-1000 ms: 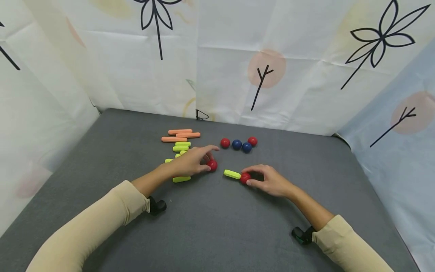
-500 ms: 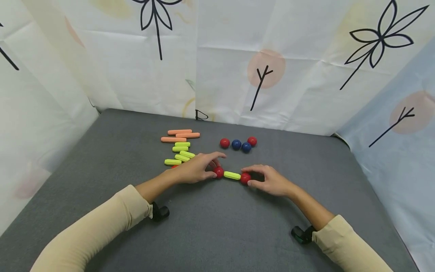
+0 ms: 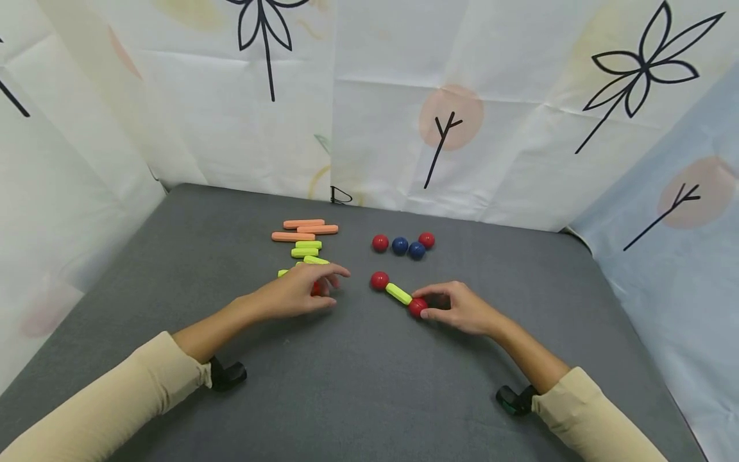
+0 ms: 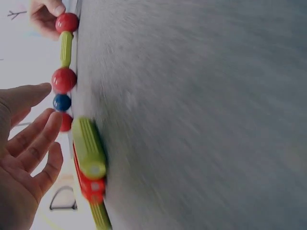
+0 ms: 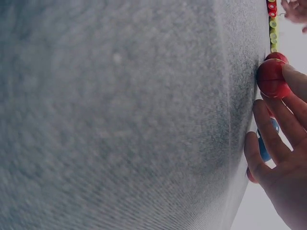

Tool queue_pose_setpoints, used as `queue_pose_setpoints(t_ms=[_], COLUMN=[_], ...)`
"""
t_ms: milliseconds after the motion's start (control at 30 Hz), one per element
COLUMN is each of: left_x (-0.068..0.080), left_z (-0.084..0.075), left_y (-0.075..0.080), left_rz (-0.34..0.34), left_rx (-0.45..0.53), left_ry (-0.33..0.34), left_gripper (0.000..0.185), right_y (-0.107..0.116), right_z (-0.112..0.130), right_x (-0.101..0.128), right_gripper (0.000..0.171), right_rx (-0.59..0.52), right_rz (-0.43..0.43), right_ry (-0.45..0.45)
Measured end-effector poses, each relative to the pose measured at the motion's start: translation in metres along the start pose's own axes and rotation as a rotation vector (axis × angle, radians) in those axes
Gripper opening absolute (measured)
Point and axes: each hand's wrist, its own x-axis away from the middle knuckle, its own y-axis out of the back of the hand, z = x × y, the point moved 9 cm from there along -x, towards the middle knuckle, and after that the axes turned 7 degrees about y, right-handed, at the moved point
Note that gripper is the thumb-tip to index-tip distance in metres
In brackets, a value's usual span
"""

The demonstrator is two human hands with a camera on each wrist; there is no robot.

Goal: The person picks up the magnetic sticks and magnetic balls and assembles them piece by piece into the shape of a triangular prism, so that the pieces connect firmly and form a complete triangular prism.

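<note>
My right hand [image 3: 456, 308] pinches a red ball [image 3: 417, 308] between thumb and fingers. That ball joins one end of a yellow-green rod [image 3: 399, 294], and a second red ball [image 3: 379, 280] sits at the rod's other end, on the table. My left hand [image 3: 297, 292] holds nothing, its fingers loosely spread over the pile of short rods. In the left wrist view, a yellow-green rod [image 4: 88, 148] and a red piece [image 4: 91, 187] lie below those fingers. The left hand partly hides the pile in the head view.
Orange rods [image 3: 293, 237] lie behind several yellow-green rods [image 3: 305, 253] at left. Beyond the joined piece, two red balls [image 3: 380, 243] and two blue balls [image 3: 400, 246] rest on the grey table [image 3: 369, 391]. A patterned cloth [image 3: 381, 128] hangs behind.
The left hand brought a red ball to the rod's free end, let go and moved back left. The rod has swung so its left end points farther away; the right hand keeps its grip.
</note>
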Motion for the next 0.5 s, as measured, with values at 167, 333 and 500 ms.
queue_pose_setpoints(t_ms=[167,333,500], left_x=[0.029,0.048,0.055], left_z=[0.011,0.023,0.029], left_y=[0.013,0.018,0.016], left_rz=[-0.026,-0.048,-0.088], left_rx=[-0.043,-0.109,-0.166], left_ry=[0.002,0.032,0.044], left_gripper=[0.046,0.047,0.049], right_y=[-0.001,-0.002,-0.002], right_z=[0.001,0.002,0.001], right_x=[0.001,0.002,0.003], right_gripper=[0.037,0.035,0.034], right_rx=[-0.001,-0.012,-0.008], right_rz=[-0.001,-0.004,-0.016], right_ry=[-0.010,-0.019,-0.016])
